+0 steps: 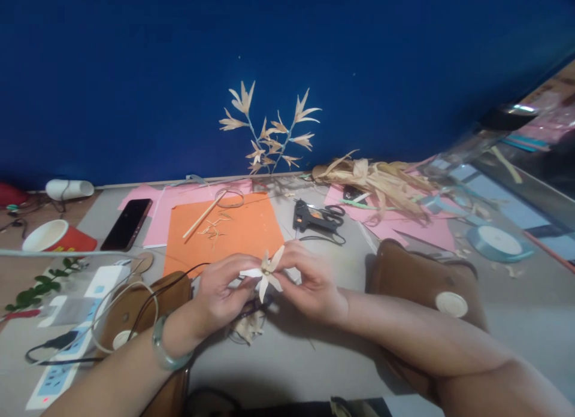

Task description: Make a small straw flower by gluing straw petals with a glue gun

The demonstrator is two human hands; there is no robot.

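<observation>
Between my two hands is a pale, several-petalled flower (265, 272) that looks made of dried corn husk, its open face turned up toward me. My left hand (224, 291) pinches it from the left with thumb and fingers. From the right, my right hand (309, 282) grips a petal between thumb and forefinger. Below the hands lies a crumpled piece of husk (248, 328), partly hidden. Farther back, a branch of similar husk flowers (272, 135) stands against the blue wall. A black glue gun (314, 218) rests just beyond my right hand, with black-handled scissors (333, 214) beside it.
Orange paper (179, 240) with husk scraps lies ahead, near a phone (127, 224). A husk bundle (372, 180) and blue ribbon roll (498, 243) are at right. Power strips (58, 369) with cables, a paper cup (63, 236) and brown cases (422, 285) flank my arms.
</observation>
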